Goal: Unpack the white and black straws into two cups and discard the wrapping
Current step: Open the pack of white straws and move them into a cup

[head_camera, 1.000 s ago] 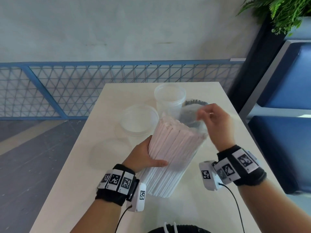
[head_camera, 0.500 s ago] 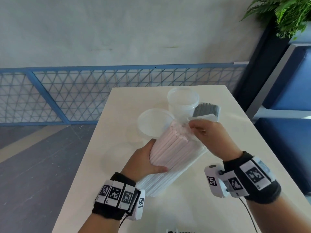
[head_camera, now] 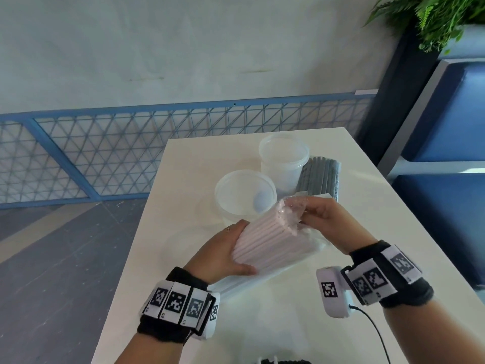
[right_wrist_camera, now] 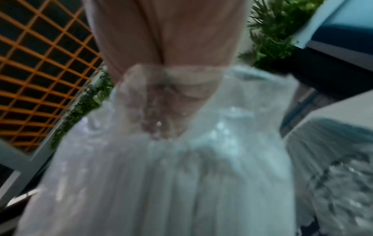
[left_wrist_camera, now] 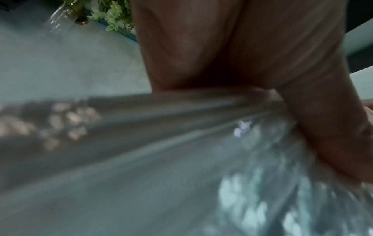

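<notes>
The left hand [head_camera: 223, 254] grips the white straws [head_camera: 265, 243]; the right hand [head_camera: 328, 222] pinches the wrapping [head_camera: 295, 206] at two o'clock and should peel slowly, keeping the bundle tight.

Head view: bright, even daylight, no hard shadows; soft sheen on white table [head_camera: 262, 306]; fern [head_camera: 443, 17] at top right corner smeared, straight lines bowed toward frame edges. Left wrist view: dim, heavy motion blur, left hand [left_wrist_camera: 238, 52] dark and unfocused. Right wrist view: brighter, blurred throughout; glare specks on clear wrapping [right_wrist_camera: 181, 159]
</notes>
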`<action>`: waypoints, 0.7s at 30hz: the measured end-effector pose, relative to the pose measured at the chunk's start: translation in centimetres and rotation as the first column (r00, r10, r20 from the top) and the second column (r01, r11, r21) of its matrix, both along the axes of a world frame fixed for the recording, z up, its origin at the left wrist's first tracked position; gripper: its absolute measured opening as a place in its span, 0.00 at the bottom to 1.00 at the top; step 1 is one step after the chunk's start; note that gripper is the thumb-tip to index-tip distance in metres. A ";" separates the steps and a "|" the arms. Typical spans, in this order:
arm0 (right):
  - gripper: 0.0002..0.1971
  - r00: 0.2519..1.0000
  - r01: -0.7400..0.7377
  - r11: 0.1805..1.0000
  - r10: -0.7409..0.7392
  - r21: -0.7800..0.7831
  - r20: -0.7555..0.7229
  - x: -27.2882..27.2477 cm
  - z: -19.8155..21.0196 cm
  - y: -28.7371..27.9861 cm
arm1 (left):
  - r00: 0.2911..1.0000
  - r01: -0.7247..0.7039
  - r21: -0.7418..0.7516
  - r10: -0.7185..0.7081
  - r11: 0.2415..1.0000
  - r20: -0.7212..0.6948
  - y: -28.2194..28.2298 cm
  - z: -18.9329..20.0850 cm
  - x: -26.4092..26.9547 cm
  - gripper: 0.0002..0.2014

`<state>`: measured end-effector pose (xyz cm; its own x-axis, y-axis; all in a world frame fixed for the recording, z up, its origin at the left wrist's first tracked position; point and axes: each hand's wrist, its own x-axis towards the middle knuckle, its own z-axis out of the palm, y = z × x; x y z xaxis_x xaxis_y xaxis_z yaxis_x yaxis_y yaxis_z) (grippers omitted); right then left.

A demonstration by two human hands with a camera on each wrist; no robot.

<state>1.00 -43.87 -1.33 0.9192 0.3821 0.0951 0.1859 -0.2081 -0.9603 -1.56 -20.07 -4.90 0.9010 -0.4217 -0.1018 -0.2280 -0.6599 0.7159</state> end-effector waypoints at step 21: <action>0.15 0.961 -0.037 0.926 0.136 -0.376 0.242 0.9 0.4 0.3 | 0.994 -0.049 -0.095 0.040 0.994 -0.101 -0.8 0.1 -0.6 0.35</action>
<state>1.92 -43.61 -0.95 0.8430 0.5124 0.1639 0.4503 -0.5054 -0.7360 -2.18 -20.83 -4.79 0.9067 -0.3938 -0.1514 -0.1251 -0.5937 0.7949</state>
